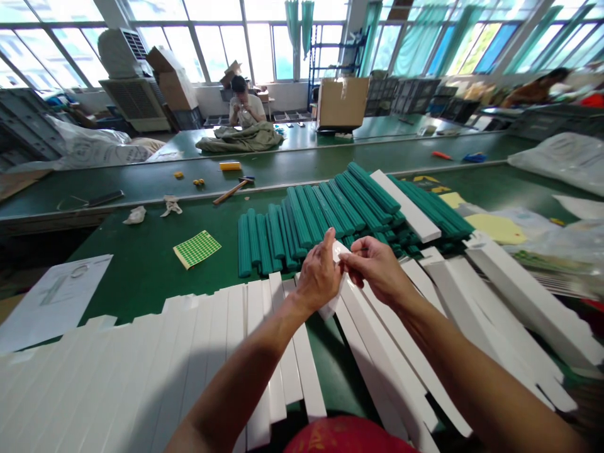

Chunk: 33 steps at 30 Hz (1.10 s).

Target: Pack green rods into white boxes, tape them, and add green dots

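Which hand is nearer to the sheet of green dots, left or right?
Left. The left hand is to the right of the sheet of green dots, apart from it. The right hand is farther right, beyond the left hand.

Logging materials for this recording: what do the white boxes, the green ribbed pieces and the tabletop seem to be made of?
White boxes: probably thin card, smooth and matte, given flat panels and end flaps.
Green ribbed pieces: perhaps plastic, judging by even colour and slight sheen.
Tabletop: smooth, reflecting light; coated board or plastic sheet, unclear.
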Tool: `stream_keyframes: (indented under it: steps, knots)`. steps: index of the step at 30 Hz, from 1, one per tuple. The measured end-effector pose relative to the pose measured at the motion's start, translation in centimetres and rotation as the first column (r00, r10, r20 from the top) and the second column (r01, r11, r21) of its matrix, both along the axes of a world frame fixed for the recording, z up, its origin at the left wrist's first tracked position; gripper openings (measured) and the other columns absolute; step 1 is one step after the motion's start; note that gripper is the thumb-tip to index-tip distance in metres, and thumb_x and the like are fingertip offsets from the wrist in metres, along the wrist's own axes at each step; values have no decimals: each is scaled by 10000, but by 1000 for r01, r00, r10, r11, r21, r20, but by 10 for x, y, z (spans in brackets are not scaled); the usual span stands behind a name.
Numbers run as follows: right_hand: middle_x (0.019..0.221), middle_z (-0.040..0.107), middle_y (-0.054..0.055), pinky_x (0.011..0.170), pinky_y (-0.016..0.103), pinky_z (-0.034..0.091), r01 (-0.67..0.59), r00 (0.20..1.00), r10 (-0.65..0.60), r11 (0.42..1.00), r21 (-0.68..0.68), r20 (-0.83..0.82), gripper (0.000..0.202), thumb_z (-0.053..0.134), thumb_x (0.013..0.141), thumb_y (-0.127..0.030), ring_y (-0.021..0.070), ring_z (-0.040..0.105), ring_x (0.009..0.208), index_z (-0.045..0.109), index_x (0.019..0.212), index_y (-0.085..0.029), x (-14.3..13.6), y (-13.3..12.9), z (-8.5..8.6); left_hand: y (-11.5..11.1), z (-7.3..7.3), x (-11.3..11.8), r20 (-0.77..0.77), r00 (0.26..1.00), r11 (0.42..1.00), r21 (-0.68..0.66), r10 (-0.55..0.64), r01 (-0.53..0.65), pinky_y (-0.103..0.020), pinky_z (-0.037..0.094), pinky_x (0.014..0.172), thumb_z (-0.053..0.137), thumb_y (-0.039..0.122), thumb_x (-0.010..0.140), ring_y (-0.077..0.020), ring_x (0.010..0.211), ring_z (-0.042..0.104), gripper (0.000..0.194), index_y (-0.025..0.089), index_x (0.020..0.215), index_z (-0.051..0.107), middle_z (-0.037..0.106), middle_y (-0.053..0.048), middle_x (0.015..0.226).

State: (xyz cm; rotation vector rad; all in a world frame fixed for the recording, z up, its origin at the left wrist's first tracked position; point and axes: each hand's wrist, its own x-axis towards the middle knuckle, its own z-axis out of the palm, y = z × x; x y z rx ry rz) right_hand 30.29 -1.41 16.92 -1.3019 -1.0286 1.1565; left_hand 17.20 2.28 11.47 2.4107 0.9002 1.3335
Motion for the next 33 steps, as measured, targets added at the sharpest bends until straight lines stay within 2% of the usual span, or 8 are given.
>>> stream_keyframes:
  steps: [5, 11, 16, 19, 24, 27, 29, 33]
  knots:
    - [490, 589, -18, 269, 172, 282, -41, 987, 6, 977, -209, -163, 503, 862, 501, -330, 71, 434, 311, 406, 670, -205, 5, 7, 8, -3, 0, -1, 56, 998, 999, 29, 26, -27, -450, 487, 1005, 491, 178, 895, -279, 1265, 500, 700, 152, 1484, 113, 449, -216, 1383]
    - [427, 528, -24, 294, 169, 295, -222, 967, 168, 925, -308, -191, 436, 852, 542, -405, 54, 419, 305, 501, 576, -148, 11, 8, 8, -2, -2, -11, -8, 1000, 1000, 29, 1, -1, -403, 530, 918, 513, 178, 885, -226, 1091, 580, 374, 182, 1259, 509, 440, -163, 1344]
    - [450, 518, -57, 305, 210, 280, -38, 999, 33, 991, -129, -44, 483, 750, 644, -574, 93, 400, 300, 448, 739, -210, 2, 2, -26, 7, 1, -25, 45, 985, 985, -38, -167, 168, -430, 484, 989, 512, 124, 781, -239, 1143, 538, 484, 150, 1265, 511, 589, -124, 1197]
    - [483, 486, -59, 384, 225, 309, 134, 944, -126, 991, -5, 304, 420, 699, 686, -544, 102, 407, 380, 460, 793, -215, -1, -1, -64, 0, -4, -26, 107, 976, 971, -123, -192, 205, -420, 495, 973, 537, 163, 770, -241, 1131, 544, 507, 159, 1276, 499, 579, -118, 1214]
    - [899, 679, 150, 612, 314, 433, -29, 549, -27, 998, 52, 836, 301, 629, 683, -345, 274, 630, 777, 578, 915, -160, -1, -12, -131, -18, -29, 5, 206, 973, 978, -200, 101, -59, -422, 522, 940, 741, 296, 707, -251, 1074, 578, 620, 180, 1246, 457, 589, -107, 1166]
    - [925, 694, 207, 607, 336, 410, -97, 346, 112, 992, -84, 931, 302, 601, 711, -350, 331, 653, 794, 606, 913, -126, -4, -21, -137, -20, -25, 21, 274, 936, 967, -187, 219, -172, -405, 521, 946, 734, 205, 699, -244, 1084, 579, 640, 189, 1256, 420, 584, -107, 1180]
    - [894, 706, 197, 598, 330, 395, -102, 303, 130, 989, -103, 944, 358, 592, 742, -414, 333, 662, 773, 606, 939, -115, -13, -27, -123, -16, -10, 20, 285, 911, 943, -237, 297, -233, -379, 525, 927, 715, 153, 667, -237, 1072, 586, 729, 188, 1308, 369, 566, -108, 1207]
    - [711, 702, 136, 574, 300, 379, -132, 395, 227, 973, -190, 890, 492, 533, 799, -549, 289, 671, 697, 619, 947, -88, -54, -30, -97, -1, 1, -7, 54, 879, 815, -405, 473, -413, -346, 489, 962, 691, 173, 659, -238, 1142, 572, 834, 153, 1376, 266, 505, -141, 1300]
